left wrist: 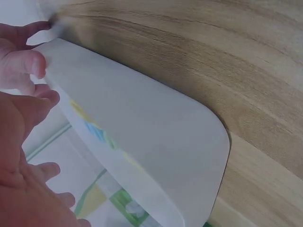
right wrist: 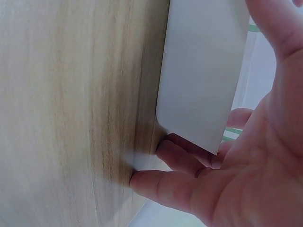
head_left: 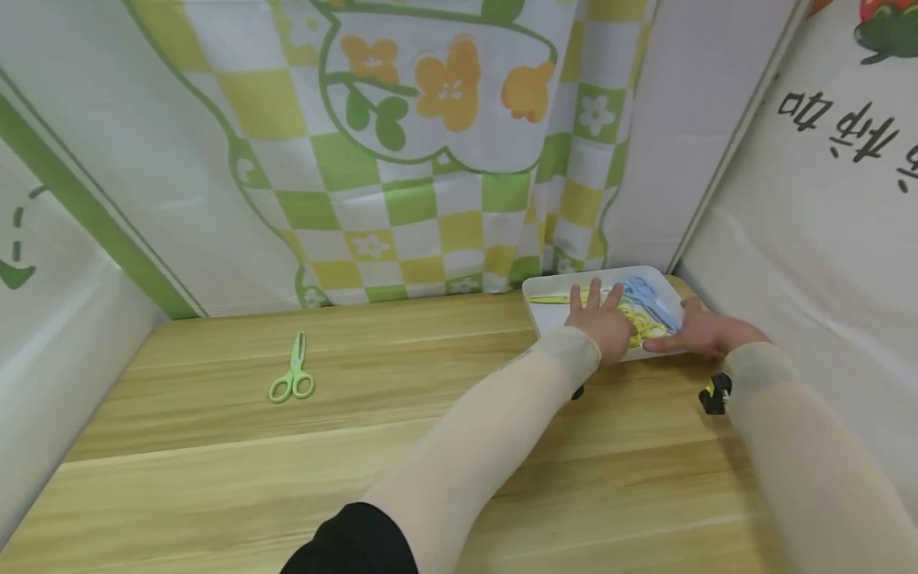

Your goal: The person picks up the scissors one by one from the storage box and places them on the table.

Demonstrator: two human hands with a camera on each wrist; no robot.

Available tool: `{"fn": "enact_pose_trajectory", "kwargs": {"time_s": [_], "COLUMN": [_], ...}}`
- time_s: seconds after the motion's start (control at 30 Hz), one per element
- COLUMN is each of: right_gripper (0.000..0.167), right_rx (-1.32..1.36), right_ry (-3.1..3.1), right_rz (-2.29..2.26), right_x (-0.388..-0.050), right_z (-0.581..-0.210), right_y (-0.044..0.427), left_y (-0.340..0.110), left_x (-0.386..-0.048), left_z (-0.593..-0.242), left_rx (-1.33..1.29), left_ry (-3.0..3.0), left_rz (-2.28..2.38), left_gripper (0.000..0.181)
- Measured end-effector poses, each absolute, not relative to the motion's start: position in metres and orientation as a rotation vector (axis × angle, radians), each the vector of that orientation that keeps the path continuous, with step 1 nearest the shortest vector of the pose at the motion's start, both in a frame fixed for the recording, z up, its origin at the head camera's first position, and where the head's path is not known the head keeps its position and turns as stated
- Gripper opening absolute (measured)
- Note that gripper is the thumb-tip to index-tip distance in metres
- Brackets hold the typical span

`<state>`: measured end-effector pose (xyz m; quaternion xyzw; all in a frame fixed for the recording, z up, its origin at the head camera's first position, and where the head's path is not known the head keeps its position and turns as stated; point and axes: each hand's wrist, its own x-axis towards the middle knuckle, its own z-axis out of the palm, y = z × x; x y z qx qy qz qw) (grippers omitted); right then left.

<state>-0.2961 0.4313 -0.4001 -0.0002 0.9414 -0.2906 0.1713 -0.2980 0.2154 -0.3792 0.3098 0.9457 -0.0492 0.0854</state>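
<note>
A white tray (head_left: 549,319) holds yellow scissors (head_left: 643,327) and blue scissors (head_left: 645,296). Over its front edge the left hand (head_left: 601,328) spreads its fingers; in the left wrist view this hand (left wrist: 23,161) is beside the tray wall (left wrist: 142,113). At the tray's right front corner is the right hand (head_left: 710,331), thumb along the rim. The right wrist view has this hand (right wrist: 236,175) with fingers extended around the corner of the tray (right wrist: 203,71), fingertips at the tabletop. Green scissors (head_left: 295,371) lie apart on the left of the table, handles toward the person.
The wooden table (head_left: 215,478) meets a checked, flowered curtain (head_left: 430,207) behind. A white printed wall (head_left: 810,207) stands close to the right of the tray, another panel (head_left: 64,279) at the left. Small black devices (head_left: 714,394) sit at the wrists.
</note>
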Motion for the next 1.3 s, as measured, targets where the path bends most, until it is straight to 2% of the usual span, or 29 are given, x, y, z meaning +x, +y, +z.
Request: {"fn": "enact_pose_trajectory", "kwargs": {"time_s": [0.47, 0.67, 1.07, 1.3], "right_gripper": [0.123, 0.126, 0.133, 0.132], "right_rx": [0.001, 0.005, 0.047, 0.038], "right_ry": [2.663, 2.665, 2.632, 2.638], "right_rz": [-0.746, -0.735, -0.745, -0.725], "right_x": [-0.299, -0.298, -0.297, -0.297], "right_z": [-0.396, -0.396, -0.397, -0.397], "right_y": [0.431, 0.431, 0.431, 0.432], "left_y": [0.22, 0.214, 0.217, 0.215], "left_x": [-0.305, -0.308, -0.319, -0.324], "left_z": [-0.386, -0.387, -0.401, -0.407], "left_rx": [0.935, 0.956, 0.978, 0.983], "left_ry": [2.842, 2.867, 2.906, 2.903], "left_rz": [-0.148, -0.168, -0.215, -0.258], "left_gripper": [0.03, 0.032, 0.023, 0.02]}}
